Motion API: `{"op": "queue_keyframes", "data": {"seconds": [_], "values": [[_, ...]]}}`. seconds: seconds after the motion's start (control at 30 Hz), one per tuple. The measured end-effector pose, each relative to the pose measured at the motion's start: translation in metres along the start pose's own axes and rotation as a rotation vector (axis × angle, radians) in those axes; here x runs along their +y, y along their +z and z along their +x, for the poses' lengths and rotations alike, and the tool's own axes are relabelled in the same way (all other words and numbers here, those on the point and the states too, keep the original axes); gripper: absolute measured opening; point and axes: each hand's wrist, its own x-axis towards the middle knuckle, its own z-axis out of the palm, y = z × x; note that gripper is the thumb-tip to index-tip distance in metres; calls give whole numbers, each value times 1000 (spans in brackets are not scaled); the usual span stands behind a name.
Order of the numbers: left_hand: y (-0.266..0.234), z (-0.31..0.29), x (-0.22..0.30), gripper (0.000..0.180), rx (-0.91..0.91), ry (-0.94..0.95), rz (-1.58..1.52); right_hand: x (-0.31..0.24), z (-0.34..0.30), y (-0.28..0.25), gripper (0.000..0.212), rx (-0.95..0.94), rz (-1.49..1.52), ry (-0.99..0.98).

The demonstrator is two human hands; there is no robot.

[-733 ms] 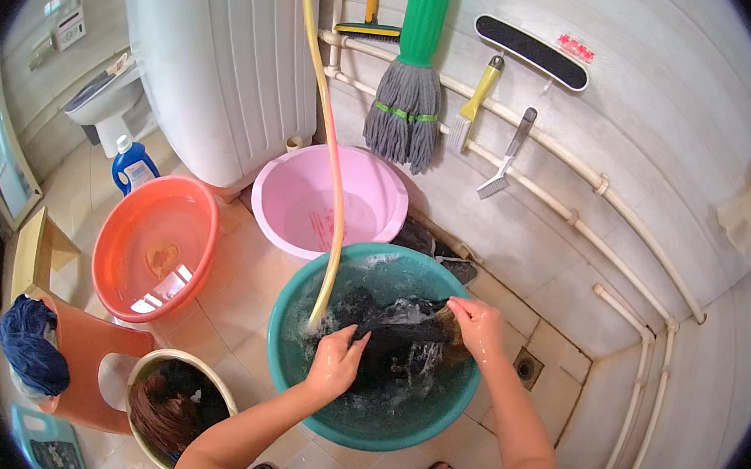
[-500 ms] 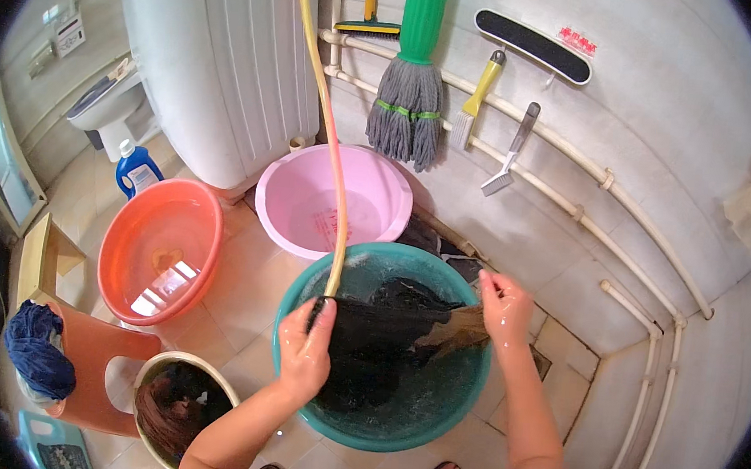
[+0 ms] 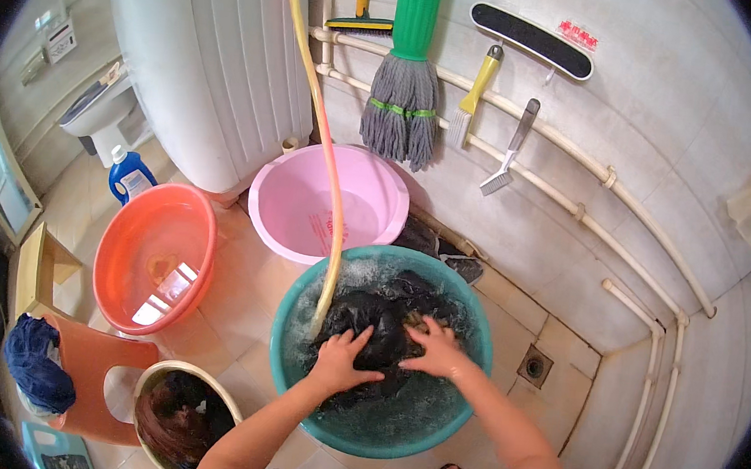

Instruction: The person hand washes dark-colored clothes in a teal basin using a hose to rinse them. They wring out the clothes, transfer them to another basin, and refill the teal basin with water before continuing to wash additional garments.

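Dark cloth [image 3: 369, 323] lies bunched in the water of a round teal basin [image 3: 383, 450] on the tiled floor. On the cloth's near left part rests my left hand [image 3: 345, 362], open with its fingers spread. My right hand [image 3: 438, 351] is also open, its fingers apart at the cloth's right side; a brownish patch of fabric shows by its fingertips. Neither hand grips the cloth. A yellowish hose [image 3: 335, 240] hangs into the basin at its left, and the water around its end is churned and bubbly.
Behind stands a pink basin [image 3: 265, 216]; to the left are an orange basin [image 3: 106, 256] of water, a blue bottle [image 3: 133, 179], an orange stool [image 3: 100, 371] with blue cloth, and a bucket [image 3: 223, 389] holding dark cloth. A mop [image 3: 402, 103] and brushes hang along the wall pipes.
Both hands have let go of the dark cloth they held stretched above the basin. It has dropped into the water, and the hands have come closer together over it.
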Motion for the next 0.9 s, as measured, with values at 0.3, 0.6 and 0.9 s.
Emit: {"op": "queue_keyframes", "data": {"seconds": [0.3, 0.6, 0.9], "values": [[41, 30, -11, 53, -75, -393, -326, 19, 57, 84, 50, -175, 28, 100], [20, 40, -5, 64, -103, -635, -1988, -105, 3, 29, 32, 482, 962, -269], [37, 34, 0, 31, 226, -350, -1976, -126, -17, -13, 19, 754, 481, -496]]}}
